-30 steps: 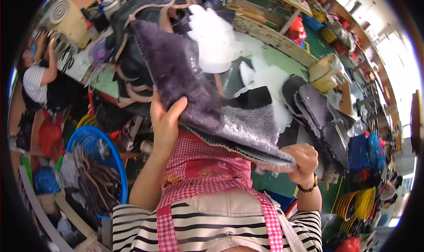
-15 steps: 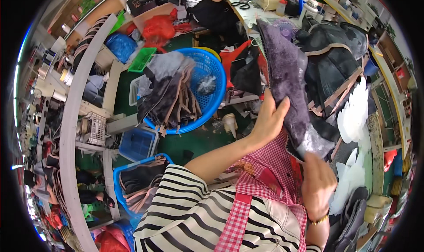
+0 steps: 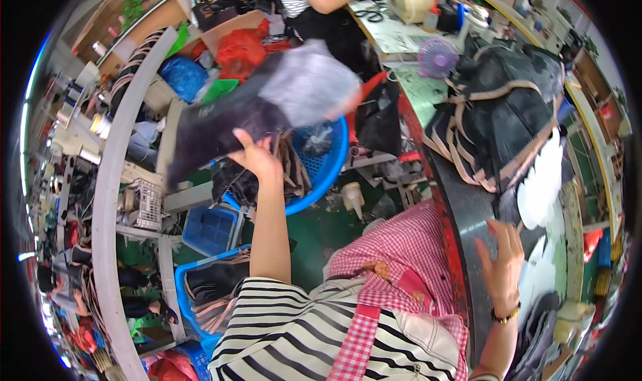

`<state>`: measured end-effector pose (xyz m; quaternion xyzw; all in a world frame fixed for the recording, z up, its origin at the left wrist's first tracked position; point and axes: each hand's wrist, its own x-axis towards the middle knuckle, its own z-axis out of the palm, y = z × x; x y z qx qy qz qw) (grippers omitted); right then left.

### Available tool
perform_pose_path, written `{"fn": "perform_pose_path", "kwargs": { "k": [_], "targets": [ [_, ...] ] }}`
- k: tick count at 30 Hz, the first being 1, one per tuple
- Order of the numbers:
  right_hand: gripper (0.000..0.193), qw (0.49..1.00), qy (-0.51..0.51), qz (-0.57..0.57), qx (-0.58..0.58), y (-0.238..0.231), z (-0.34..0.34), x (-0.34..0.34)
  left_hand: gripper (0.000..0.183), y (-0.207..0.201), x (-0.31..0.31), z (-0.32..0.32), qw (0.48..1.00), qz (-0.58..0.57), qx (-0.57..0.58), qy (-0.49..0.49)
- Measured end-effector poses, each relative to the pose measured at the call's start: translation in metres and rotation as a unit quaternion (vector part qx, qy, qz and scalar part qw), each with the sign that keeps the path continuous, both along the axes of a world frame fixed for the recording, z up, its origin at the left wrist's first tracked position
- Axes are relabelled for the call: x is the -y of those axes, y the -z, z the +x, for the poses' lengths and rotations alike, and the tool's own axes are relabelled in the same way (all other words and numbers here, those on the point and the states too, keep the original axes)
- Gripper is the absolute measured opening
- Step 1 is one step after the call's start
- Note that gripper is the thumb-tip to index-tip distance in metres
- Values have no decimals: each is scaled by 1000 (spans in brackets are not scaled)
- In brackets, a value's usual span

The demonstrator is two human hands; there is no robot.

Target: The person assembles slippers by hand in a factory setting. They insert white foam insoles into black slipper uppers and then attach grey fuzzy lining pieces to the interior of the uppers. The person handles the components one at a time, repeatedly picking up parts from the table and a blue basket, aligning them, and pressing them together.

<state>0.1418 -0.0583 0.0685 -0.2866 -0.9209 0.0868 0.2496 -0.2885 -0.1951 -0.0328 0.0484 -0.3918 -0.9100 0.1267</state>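
My left hand [image 3: 259,156] grips a dark purple, fuzzy-lined boot upper [image 3: 231,128] with a pale grey end, blurred by motion. It hangs above a round blue plastic basket [image 3: 342,155], hiding part of it. Similar pieces with tan edges [image 3: 294,170] lie in the basket. Over the dark bench [image 3: 460,192] my right hand [image 3: 501,257] is open, its fingers apart and holding nothing. A heap of black boot uppers [image 3: 498,134] with tan trim rests on the bench beyond the right hand.
White cut sheets [image 3: 538,180] lie right of the black heap. A purple fan [image 3: 438,57] stands on the far table. Another person [image 3: 321,13] works there beside scissors [image 3: 368,15]. A blue crate [image 3: 179,281] of dark pieces sits lower left, near a white post [image 3: 117,180].
The boot upper has swung left from the bench to above the basket in my left hand. My right hand has let go of its end and opened. The other person's arm now reaches over the table.
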Motion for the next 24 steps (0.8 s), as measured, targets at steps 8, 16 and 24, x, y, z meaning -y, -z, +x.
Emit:
{"fn": "perform_pose_path", "kwargs": {
  "k": [8, 16, 24],
  "targets": [
    [20, 987, 49, -145, 47, 72, 49, -13, 51, 196, 70, -132, 965, 62, 252, 23],
    [18, 974, 118, -192, -4, 80, 68, -12, 46, 201, 72, -84, 927, 77, 253, 266],
    [21, 983, 130, -118, -56, 76, 87, -43, 57, -49, -185, 194, 676, -342, -339, 558]
  ]
}}
